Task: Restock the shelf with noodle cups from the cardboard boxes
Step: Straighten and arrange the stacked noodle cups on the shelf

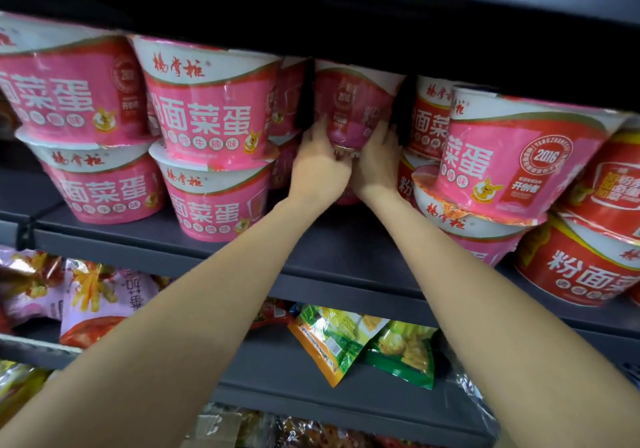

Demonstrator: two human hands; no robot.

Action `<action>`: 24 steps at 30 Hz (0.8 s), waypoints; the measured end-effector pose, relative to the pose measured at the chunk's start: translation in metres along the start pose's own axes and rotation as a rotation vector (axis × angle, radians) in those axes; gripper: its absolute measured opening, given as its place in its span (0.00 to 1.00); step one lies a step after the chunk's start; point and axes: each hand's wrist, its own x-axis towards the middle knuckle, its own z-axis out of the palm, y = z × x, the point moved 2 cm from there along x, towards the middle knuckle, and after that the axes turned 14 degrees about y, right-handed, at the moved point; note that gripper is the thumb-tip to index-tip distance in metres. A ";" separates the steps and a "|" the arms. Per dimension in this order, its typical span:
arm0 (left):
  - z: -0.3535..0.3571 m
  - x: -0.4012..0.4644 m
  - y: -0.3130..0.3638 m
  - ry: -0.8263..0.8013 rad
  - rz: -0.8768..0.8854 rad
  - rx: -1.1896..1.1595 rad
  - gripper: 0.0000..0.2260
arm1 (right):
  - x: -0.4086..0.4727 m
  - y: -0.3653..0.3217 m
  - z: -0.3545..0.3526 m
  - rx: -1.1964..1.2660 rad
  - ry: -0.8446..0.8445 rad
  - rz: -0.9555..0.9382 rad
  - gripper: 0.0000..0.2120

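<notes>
Noodle cup point(349, 108), pink and shrink-wrapped, is held deep in the gap between two stacked columns of like cups on the shelf point(332, 257), just under the dark shelf above. It is clasped low on its sides from both flanks: the left hand point(320, 167) is curled round its lower left wall and the right hand point(375, 163) round its lower right, so each grip is closed on the cup. Whether a cup lies beneath it cannot be told, as the hands hide that spot. Risk is judged to lie in the tight fit: the rim could be caught on the neighbouring stack point(429, 118) or the overhead shelf, and the leaning cups at the right point(516, 160), already tilted, could be nudged and toppled forward onto the snack bags point(346, 340) below.
</notes>
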 end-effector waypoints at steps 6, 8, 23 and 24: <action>0.018 0.021 -0.009 -0.037 -0.040 0.100 0.26 | -0.007 0.008 0.000 0.100 -0.061 -0.034 0.39; 0.007 0.007 -0.012 -0.038 -0.009 -0.034 0.31 | -0.024 0.005 -0.013 0.178 -0.032 -0.044 0.39; 0.000 -0.012 -0.010 0.104 0.091 -0.072 0.27 | -0.016 -0.008 -0.013 0.300 -0.002 0.062 0.42; 0.000 -0.009 -0.010 0.091 0.058 -0.081 0.25 | -0.020 -0.009 -0.012 0.316 -0.013 0.052 0.42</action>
